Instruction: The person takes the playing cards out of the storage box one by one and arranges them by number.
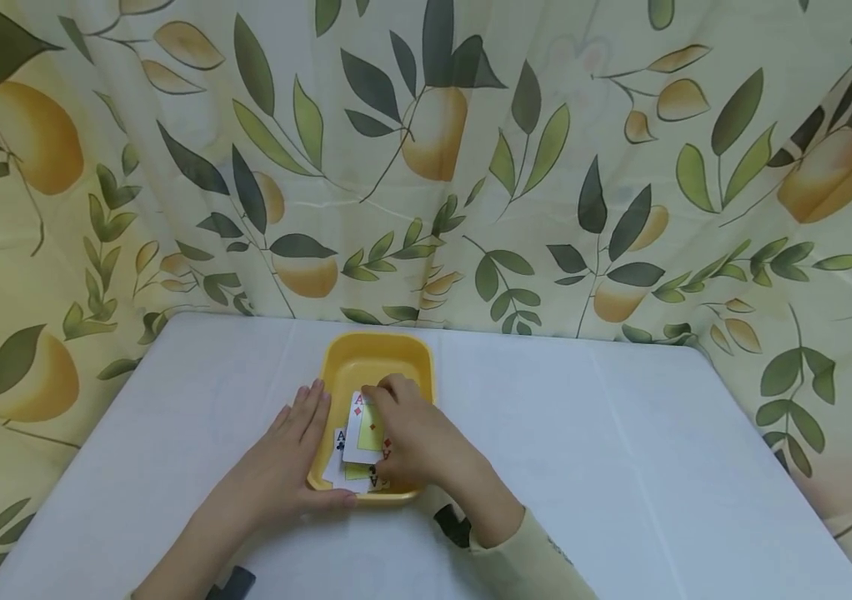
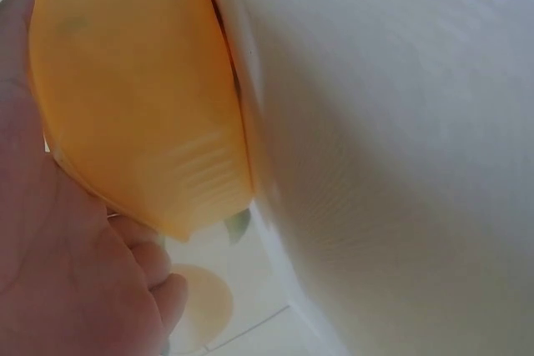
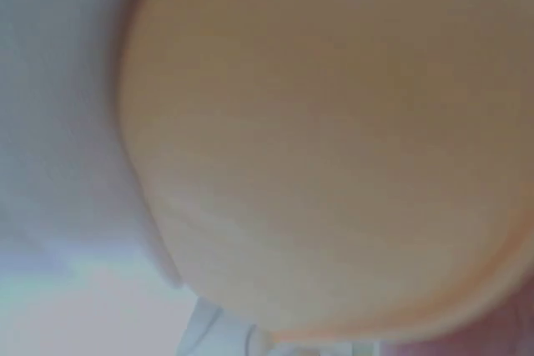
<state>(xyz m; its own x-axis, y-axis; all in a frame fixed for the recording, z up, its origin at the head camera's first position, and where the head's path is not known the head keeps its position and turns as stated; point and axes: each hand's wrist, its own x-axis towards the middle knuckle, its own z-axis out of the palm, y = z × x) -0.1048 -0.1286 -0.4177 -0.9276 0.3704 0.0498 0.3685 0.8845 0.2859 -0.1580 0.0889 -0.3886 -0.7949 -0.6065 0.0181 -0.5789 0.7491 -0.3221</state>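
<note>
A yellow plastic tray (image 1: 377, 343) stands on the white table, with several playing cards in its near half. My right hand (image 1: 422, 437) reaches over the tray's right rim and pinches an ace of diamonds card (image 1: 353, 433) between thumb and fingers. Beneath it, an ace of clubs card (image 1: 339, 458) lies tilted near the tray's left wall, partly covered. My left hand (image 1: 283, 458) lies along the left rim, fingers straight, thumb stretched along the near rim. In the left wrist view that hand borders the tray's outer wall (image 2: 142, 81). The tray wall (image 3: 317, 147) fills most of the right wrist view.
The white tabletop (image 1: 606, 450) extends to both sides of the tray. Behind it hangs a curtain (image 1: 471, 167) printed with leaves and orange fruit. Dark straps (image 1: 453, 527) show at both wrists.
</note>
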